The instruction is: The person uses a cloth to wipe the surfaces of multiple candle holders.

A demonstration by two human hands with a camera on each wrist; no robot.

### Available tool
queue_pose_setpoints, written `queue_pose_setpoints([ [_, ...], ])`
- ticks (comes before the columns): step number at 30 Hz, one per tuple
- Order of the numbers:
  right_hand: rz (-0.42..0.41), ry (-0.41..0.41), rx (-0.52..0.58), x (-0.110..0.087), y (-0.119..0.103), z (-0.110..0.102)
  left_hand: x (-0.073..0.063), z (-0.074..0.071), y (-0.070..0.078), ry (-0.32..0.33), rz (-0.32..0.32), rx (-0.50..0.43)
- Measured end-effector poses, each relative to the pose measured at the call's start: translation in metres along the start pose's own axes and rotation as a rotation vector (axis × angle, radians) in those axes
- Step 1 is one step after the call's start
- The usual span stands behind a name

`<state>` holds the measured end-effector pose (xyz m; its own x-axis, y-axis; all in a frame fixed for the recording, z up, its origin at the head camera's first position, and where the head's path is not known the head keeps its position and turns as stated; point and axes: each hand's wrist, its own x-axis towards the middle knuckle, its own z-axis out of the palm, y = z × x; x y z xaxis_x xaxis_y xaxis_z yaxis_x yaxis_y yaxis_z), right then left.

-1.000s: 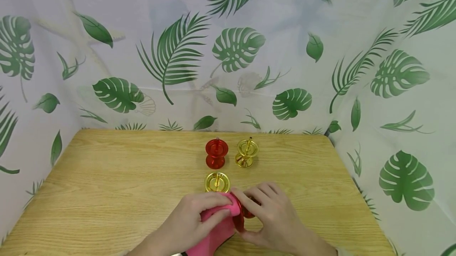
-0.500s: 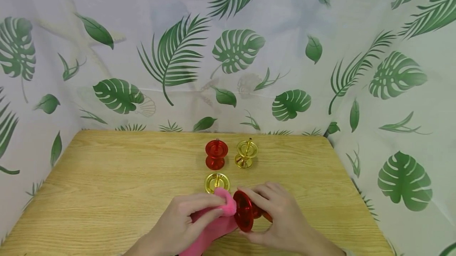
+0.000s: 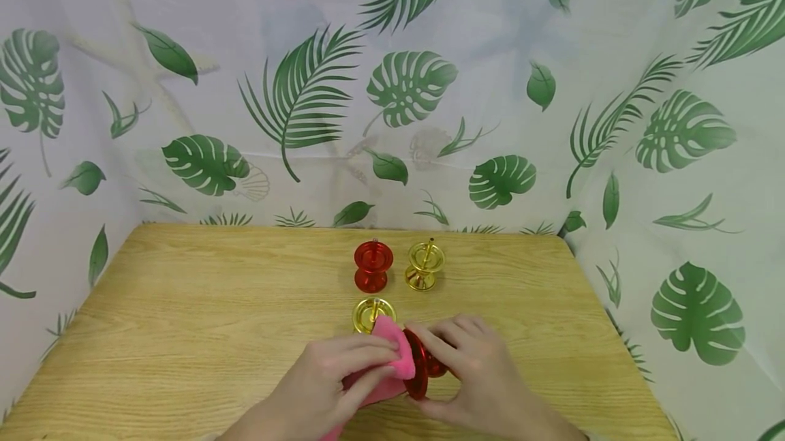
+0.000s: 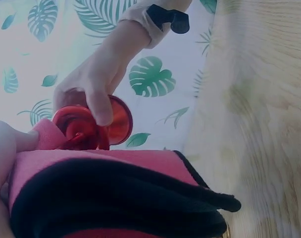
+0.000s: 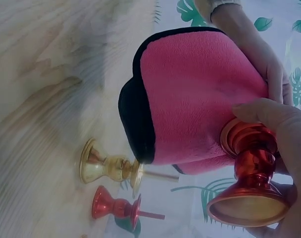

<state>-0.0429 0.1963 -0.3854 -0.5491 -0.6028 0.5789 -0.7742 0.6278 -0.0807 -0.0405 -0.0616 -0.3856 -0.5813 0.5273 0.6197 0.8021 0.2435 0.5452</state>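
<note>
My left hand (image 3: 328, 373) pinches a pink cloth (image 5: 200, 94) with dark edging between thumb and fingers. In the head view, the bunched part of the cloth lies against the dish of a shiny red candle holder (image 5: 253, 166). My right hand (image 3: 481, 373) grips that holder by its rim and keeps it tilted sideways above the table. Its hollow base faces outward in the right wrist view, while the cloth hides part of its dish. Just beyond the cloth stands a gold candle holder (image 3: 364, 315), partly covered by it.
Farther back on the wooden table (image 3: 214, 305) stand another red candle holder (image 3: 373, 267) and another gold one (image 3: 424, 265), each upright with a spike. A leaf-patterned sheet (image 3: 331, 86) surrounds the table at the back and sides.
The held red candle holder turned its dish toward the head camera, then partly back. The left hand moved slightly left, then right again, with the cloth; a cloth corner now sticks up.
</note>
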Motion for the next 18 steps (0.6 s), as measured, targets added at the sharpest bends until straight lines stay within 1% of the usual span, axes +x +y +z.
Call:
queue_pose_setpoints([
  [3,-0.015,0.015,-0.002,0.002,-0.002,0.003,0.003,0.004,0.0,-0.023,0.023,0.039],
  [6,-0.01,0.016,-0.012,0.003,-0.004,0.004,0.004,0.006,-0.002,-0.045,0.028,0.061],
  [8,0.005,0.004,-0.018,0.002,-0.005,0.005,0.004,0.004,-0.003,-0.057,0.022,0.056],
  [11,0.032,-0.022,-0.007,0.001,-0.004,0.004,0.004,-0.001,-0.004,-0.079,-0.01,0.019],
  [15,0.045,-0.025,0.029,-0.001,-0.002,0.002,0.003,-0.01,-0.005,-0.074,0.03,0.017],
  [18,0.062,-0.019,0.053,-0.002,0.0,0.0,0.002,-0.016,-0.007,-0.036,0.077,0.009],
])
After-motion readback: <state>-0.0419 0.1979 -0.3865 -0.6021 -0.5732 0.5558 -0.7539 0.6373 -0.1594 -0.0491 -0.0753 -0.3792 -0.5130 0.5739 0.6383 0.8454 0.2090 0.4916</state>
